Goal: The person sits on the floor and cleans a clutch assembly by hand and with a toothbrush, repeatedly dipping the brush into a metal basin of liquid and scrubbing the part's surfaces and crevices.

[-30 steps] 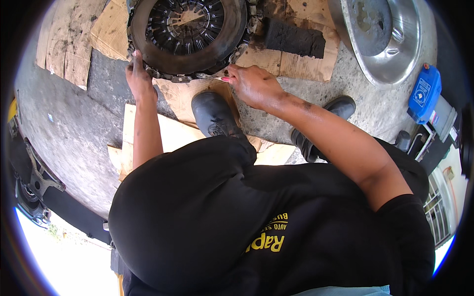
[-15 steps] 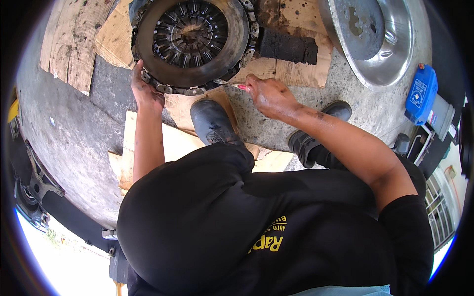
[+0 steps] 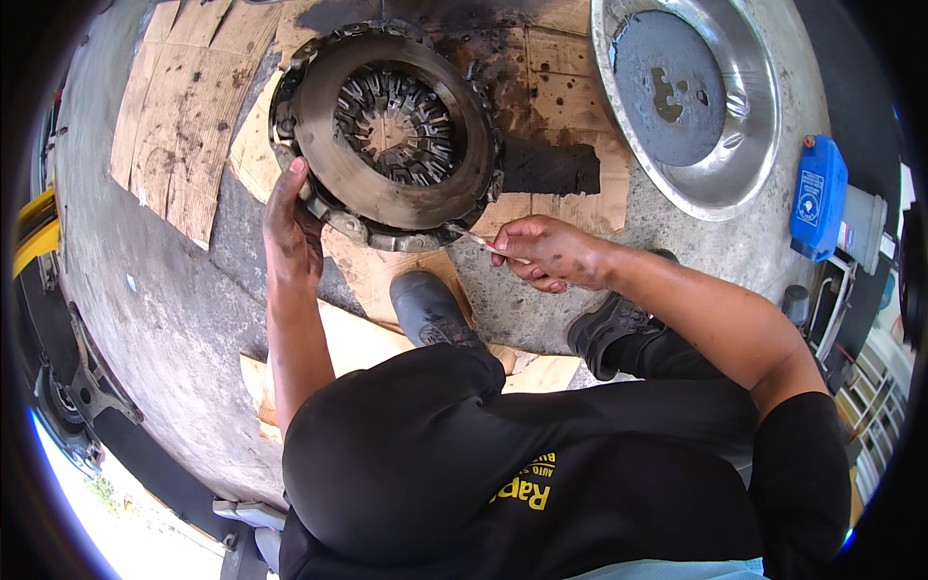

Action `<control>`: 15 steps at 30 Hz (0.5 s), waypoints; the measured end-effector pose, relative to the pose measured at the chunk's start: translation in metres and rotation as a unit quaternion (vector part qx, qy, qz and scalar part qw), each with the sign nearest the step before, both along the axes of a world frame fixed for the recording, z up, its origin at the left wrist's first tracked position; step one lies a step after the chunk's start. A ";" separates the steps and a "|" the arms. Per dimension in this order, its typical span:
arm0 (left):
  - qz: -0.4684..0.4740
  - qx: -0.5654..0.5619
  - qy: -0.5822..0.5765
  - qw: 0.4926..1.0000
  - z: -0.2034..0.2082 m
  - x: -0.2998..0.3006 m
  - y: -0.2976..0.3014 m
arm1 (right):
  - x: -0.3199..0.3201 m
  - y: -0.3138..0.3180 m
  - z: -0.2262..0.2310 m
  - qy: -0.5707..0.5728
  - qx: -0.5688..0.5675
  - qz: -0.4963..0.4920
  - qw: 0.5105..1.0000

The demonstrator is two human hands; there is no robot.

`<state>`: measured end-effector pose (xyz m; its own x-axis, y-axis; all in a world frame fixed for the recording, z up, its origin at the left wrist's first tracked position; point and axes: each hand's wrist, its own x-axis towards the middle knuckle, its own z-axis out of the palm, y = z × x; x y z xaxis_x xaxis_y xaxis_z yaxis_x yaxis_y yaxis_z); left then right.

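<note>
A round clutch pressure plate (image 3: 319,135), dark and grimy with a smooth metal ring and a ring of spring fingers at its centre, is tilted up in front of me. My left hand (image 3: 293,224) grips its near left rim, with the thumb on the edge and the other fingers partly hidden. In my right hand (image 3: 551,253) is a slim brush (image 3: 480,240) with a reddish part on its handle, pinched between thumb and fingers. Its tip touches the plate's near right rim.
Stained cardboard sheets (image 3: 198,106) lie on the concrete floor (image 3: 184,300). A dark flat block (image 3: 551,169) rests right of the plate. Farther right are a metal basin (image 3: 749,145) holding grey liquid and a blue container (image 3: 820,198). My boots (image 3: 425,304) are close below.
The plate now leans at a different angle, its centre opening showing more cardboard behind. My whole view has shifted, so things sit lower. My right hand has turned, its fingers looser round the brush.
</note>
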<state>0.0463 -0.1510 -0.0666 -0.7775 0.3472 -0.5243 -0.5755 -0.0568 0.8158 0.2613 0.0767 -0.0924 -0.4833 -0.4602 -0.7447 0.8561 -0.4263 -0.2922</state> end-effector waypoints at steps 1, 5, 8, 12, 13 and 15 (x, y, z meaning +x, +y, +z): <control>-0.030 -0.022 0.031 0.999 0.008 -0.007 0.010 | -0.007 0.011 0.011 0.006 0.008 0.016 1.000; -0.088 -0.083 0.173 0.977 0.024 -0.015 0.065 | -0.010 0.025 0.027 -0.011 -0.041 -0.022 0.999; -0.062 -0.109 0.387 0.914 0.011 -0.023 0.093 | -0.006 0.014 0.026 -0.004 -0.122 -0.093 0.988; -0.042 -0.002 0.235 0.971 0.040 -0.038 0.130 | -0.020 0.001 0.043 0.019 -0.110 -0.142 0.984; -0.029 -0.035 0.305 0.951 0.034 -0.051 0.135 | -0.021 -0.002 0.044 0.036 -0.128 -0.155 0.979; -0.027 0.005 0.239 0.971 0.049 -0.059 0.159 | -0.030 -0.005 0.050 0.041 -0.101 -0.159 0.981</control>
<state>-0.0132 0.0082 -0.0172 -0.9115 0.3977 -0.1048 -0.1341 -0.0466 0.9899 0.2312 0.0717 -0.0423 -0.6817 -0.4094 -0.6063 0.6467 -0.7248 -0.2377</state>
